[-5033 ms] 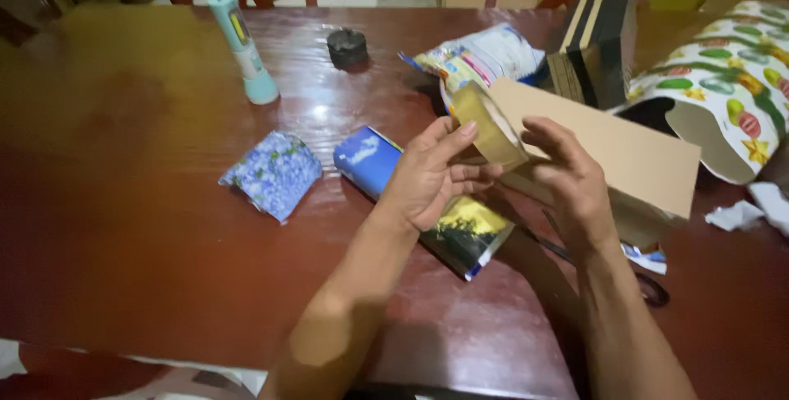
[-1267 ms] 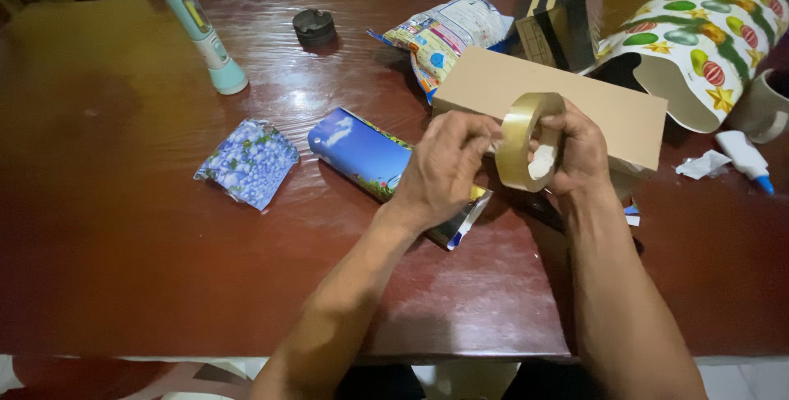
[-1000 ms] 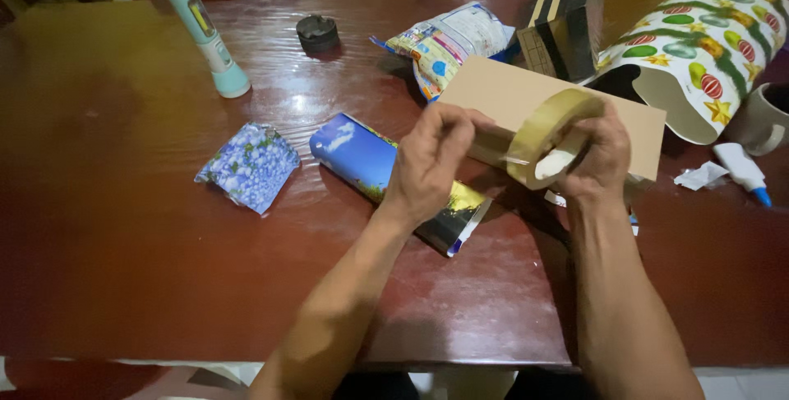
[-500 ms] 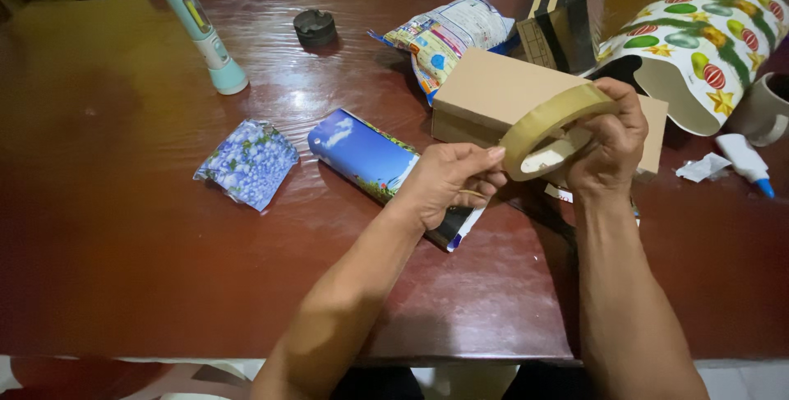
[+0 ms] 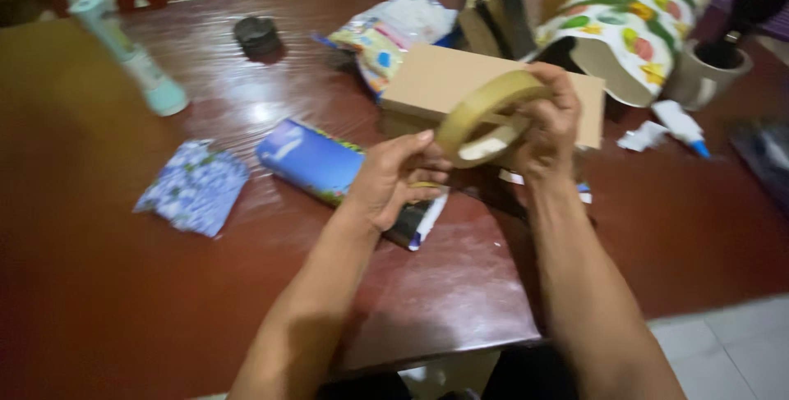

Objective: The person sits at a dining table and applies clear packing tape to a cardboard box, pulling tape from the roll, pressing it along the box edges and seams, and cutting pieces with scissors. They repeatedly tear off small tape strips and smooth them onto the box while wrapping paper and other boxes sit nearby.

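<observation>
wooden table (image 5: 99, 285) carrying box (image 5: 444, 80), perhaps glue (image 5: 682, 125)

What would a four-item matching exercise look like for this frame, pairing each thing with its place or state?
Things:
1. tan roll of adhesive tape
2. pale green plastic tube
3. blue floral folded cloth
4. plain brown cardboard box

Places or states:
A. lying flat on the dark red wooden table, left of the arms
B. held up in the right hand
C. lying behind the raised roll
D. at the far left of the table

Pairs: 1-B, 2-D, 3-A, 4-C
</observation>
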